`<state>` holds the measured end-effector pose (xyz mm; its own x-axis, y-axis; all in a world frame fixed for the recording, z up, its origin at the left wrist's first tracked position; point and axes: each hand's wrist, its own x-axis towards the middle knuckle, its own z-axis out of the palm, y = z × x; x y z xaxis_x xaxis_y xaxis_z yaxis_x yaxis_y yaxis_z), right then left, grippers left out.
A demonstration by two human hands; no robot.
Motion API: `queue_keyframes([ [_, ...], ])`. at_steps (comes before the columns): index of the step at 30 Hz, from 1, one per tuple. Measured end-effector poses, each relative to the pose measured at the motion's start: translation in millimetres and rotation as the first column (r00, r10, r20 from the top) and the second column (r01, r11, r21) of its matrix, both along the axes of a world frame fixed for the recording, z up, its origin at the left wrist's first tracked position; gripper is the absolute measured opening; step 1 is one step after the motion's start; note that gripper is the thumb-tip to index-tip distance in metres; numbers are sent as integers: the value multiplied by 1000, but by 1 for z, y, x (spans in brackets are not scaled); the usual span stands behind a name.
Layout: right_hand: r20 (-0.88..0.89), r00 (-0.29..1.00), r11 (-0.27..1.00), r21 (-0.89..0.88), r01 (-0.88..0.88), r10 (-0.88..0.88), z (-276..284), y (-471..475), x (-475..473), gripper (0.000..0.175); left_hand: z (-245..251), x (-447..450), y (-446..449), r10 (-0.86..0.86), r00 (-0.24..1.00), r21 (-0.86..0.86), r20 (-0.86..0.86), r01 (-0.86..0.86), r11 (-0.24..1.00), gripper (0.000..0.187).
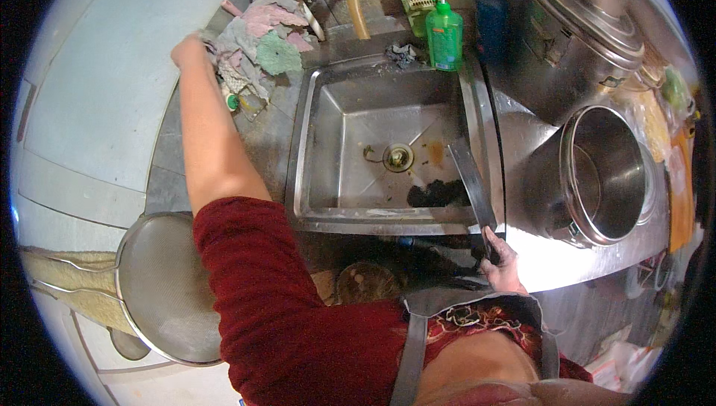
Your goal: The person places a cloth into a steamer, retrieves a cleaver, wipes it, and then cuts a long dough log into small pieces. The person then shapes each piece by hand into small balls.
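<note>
My right hand (500, 260) grips the handle end of a long knife (471, 179), whose dark blade points up over the right rim of the stainless-steel sink (347, 154). My left arm is stretched to the upper left; my left hand (190, 51) is at the edge of a pile of worn cloths (251, 26). Its fingers are mostly hidden, so whether it holds a cloth is unclear. In the sink lie a dark clump (439, 193) near the front and scraps around the drain (398, 157).
A green pump bottle (444, 34) and a crumpled scouring pad (401, 55) stand at the sink's back rim. At right are an open steel pot (609, 176) and a large lidded steel container (565, 42). A wire-mesh strainer (168, 288) hangs at left.
</note>
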<state>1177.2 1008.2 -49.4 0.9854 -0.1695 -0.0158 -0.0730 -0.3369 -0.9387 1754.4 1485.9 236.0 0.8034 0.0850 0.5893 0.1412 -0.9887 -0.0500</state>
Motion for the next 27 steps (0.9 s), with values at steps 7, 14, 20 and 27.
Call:
queue_keyframes([
  [7,24,1000,1000,-21,-19,19,6,6,-5,63,75,-98,-85,-306,874,-770,378,480,420,33],
  [14,290,957,988,-143,51,-8,40,-5,-26,62,-63,-260,-260,-402,415,-414,816,-66,-908,45],
  [20,521,823,772,-421,477,-225,111,-54,-91,63,-132,-407,-423,-576,320,-117,752,-795,-595,46],
  [27,552,708,512,-495,703,-439,152,-72,-63,70,-106,-460,-497,-724,159,-235,671,-881,-411,39],
])
